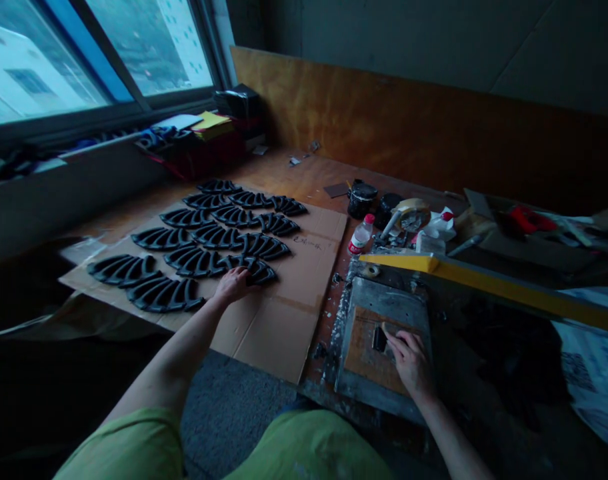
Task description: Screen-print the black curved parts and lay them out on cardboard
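Black ribbed fan-shaped pieces (167, 293), several in rows, lie on a flat cardboard sheet (277, 333). My left hand (233, 285) is at the near right piece (261, 271) of these rows, its fingers curled over that piece's left end. To the right, a brown board (359, 357) rests on a grey metal plate (351, 385). Above this board my right hand (410, 360) is closed around a small tool with a light handle (387, 331). A small dark block (379, 339) shows at its fingertips; whether it belongs to the tool is unclear.
A yellow bar (484, 280) spans the right side above the metal plate. Behind it stand a red-capped bottle (361, 235), a black tub (361, 200), a tape roll (413, 217) and an open carton (509, 250). A wooden panel (384, 120) backs the table.
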Tool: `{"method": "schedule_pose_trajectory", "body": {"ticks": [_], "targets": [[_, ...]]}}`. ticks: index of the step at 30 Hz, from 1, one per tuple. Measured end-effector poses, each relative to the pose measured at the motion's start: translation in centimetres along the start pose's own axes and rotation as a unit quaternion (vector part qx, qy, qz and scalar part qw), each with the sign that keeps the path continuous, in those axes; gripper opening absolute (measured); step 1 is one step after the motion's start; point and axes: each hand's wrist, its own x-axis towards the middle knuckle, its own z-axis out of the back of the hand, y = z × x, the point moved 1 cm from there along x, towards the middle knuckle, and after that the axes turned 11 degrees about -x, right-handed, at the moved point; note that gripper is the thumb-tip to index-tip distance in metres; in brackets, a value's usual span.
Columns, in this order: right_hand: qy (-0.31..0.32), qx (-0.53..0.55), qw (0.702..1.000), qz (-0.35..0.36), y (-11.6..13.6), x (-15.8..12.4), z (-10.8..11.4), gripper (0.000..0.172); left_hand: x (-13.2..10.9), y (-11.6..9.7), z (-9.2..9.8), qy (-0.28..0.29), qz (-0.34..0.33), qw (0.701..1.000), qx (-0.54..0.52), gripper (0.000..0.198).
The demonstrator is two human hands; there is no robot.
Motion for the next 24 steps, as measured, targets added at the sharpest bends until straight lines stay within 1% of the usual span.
{"method": "schedule_pose_trajectory", "body": {"ticks": [3,4,6,8,9,11,12,13,14,16,17,18,19,20,21,22,24], "targets": [[0.021,-0.004,1.0,-0.003,0.4,0.2,0.5,0.03,-0.3,-1.0,-0.3,0.002,0.059,0.998,0.007,0.069],[0.031,-0.008,0.999,-0.002,0.6,0.3,0.7,0.03,-0.5,-1.7,-0.4,-0.008,0.072,0.997,0.009,0.072],[0.047,-0.015,0.999,-0.003,1.0,0.7,1.2,0.03,-0.7,-3.7,-0.7,-0.052,0.079,0.996,0.001,0.076],[0.062,-0.023,0.998,0.008,1.4,1.2,1.5,0.031,-0.9,-6.9,-0.8,-0.104,0.046,0.993,-0.039,0.073],[0.072,-0.026,0.997,0.026,1.6,1.4,1.5,0.036,-0.9,-9.0,-0.7,-0.124,0.023,0.989,-0.074,0.07],[0.106,-0.03,0.991,0.081,1.9,1.5,1.4,0.053,-1.0,-14.2,-0.1,-0.137,-0.013,0.974,-0.178,0.064],[0.126,-0.032,0.985,0.11,2.0,1.5,1.2,0.062,-1.1,-17.1,0.5,-0.129,-0.024,0.96,-0.246,0.063],[0.144,-0.032,0.98,0.135,2.1,1.2,1.0,0.068,-1.3,-20.1,1.2,-0.113,-0.03,0.938,-0.326,0.063],[0.158,-0.03,0.975,0.154,2.2,0.9,0.9,0.072,-1.5,-23.3,2.1,-0.089,-0.046,0.903,-0.417,0.065],[0.171,-0.018,0.967,0.186,2.2,0.2,0.9,0.071,-2.3,-29.2,4.0,-0.047,-0.081,0.814,-0.573,0.07],[0.172,-0.003,0.964,0.203,2.1,-0.2,1.1,0.066,-2.7,-31.8,5.0,-0.04,-0.093,0.778,-0.62,0.07],[0.17,0.017,0.96,0.221,1.9,-0.6,1.4,0.059,-3.2,-34.0,5.9,-0.036,-0.103,0.749,-0.653,0.068],[0.165,0.042,0.957,0.234,1.6,-0.8,1.9,0.05,-3.8,-35.8,6.7,-0.037,-0.109,0.73,-0.674,0.066],[0.155,0.067,0.957,0.236,0.9,-0.9,2.5,0.041,-4.4,-37.0,7.3,-0.042,-0.111,0.719,-0.685,0.064],[0.14,0.088,0.962,0.219,-0.1,-0.8,3.2,0.033,-5.0,-37.8,7.8,-0.049,-0.108,0.714,-0.69,0.062],[0.117,0.101,0.972,0.175,-1.4,-0.5,4.0,0.028,-5.7,-38.1,8.0,-0.057,-0.099,0.714,-0.691,0.061],[0.06,0.104,0.992,0.033,-4.9,0.5,5.7,0.025,-7.3,-37.6,7.8,-0.068,-0.068,0.722,-0.685,0.061]]}}
